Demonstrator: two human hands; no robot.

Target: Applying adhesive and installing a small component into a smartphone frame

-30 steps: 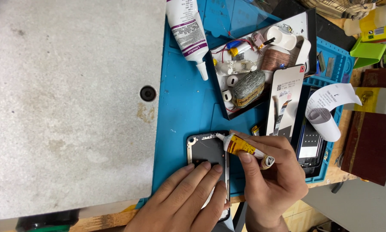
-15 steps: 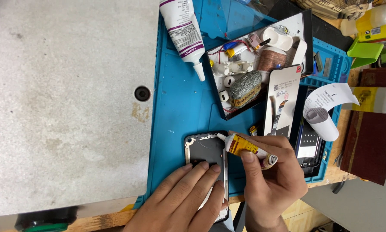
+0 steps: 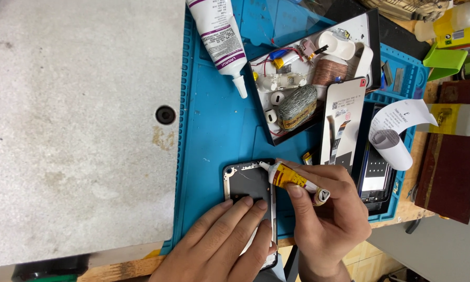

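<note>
Grey slab (image 3: pixel 73 120) is seen at left, blue work mat (image 3: pixel 214 130) beside it on the wooden bench. An opened phone body (image 3: pixel 248 183) is laid on the mat near its front edge, back up, inner frame exposed. It is pinned flat by the left hand (image 3: pixel 219 245), fingers spread and pressed on its lower half, nothing gripped. A small yellow glue tube (image 3: pixel 292 178) is pinched in the right hand (image 3: pixel 329 219), fingers closed around it, nozzle touching the phone's right top edge. Gluing is judged barely begun: no bead can be made out, most of the rim is left. Large white tube (image 3: pixel 219 39), black parts tray (image 3: pixel 308 99) and a boxed screen (image 3: pixel 344 122) lie behind.
</note>
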